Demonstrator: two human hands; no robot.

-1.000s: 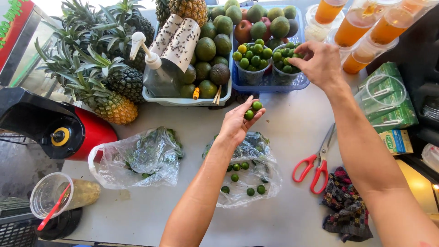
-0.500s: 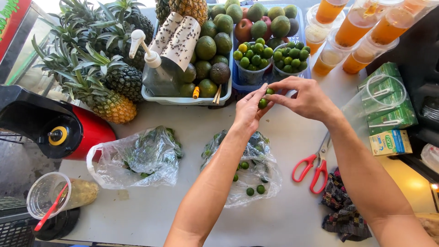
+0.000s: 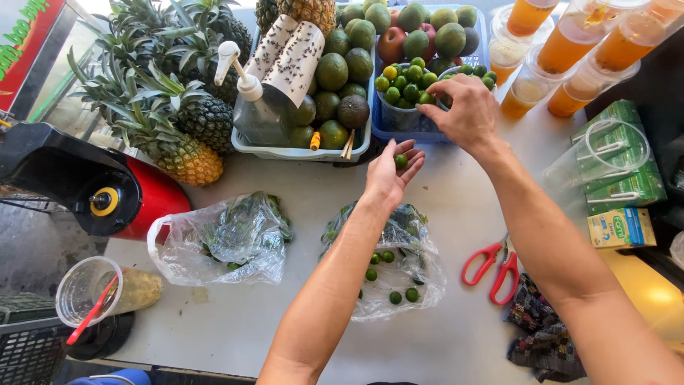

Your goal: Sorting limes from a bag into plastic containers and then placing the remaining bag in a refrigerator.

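Limes (image 3: 401,161), one small green fruit, rests in my cupped, half-spread left hand (image 3: 390,178) above the clear bag (image 3: 399,265), while my right hand (image 3: 463,107) pinches into the heaped tub (image 3: 399,114); mid-transfer, I judge.

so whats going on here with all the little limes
A person stands at a fruit stall table. The left hand is cupped palm up with a small green lime in it. The right hand reaches over a clear tub of small limes inside a blue crate, fingers pinched at the tub's rim. A clear plastic bag with more limes lies on the table under the left forearm, red scissors beside it.
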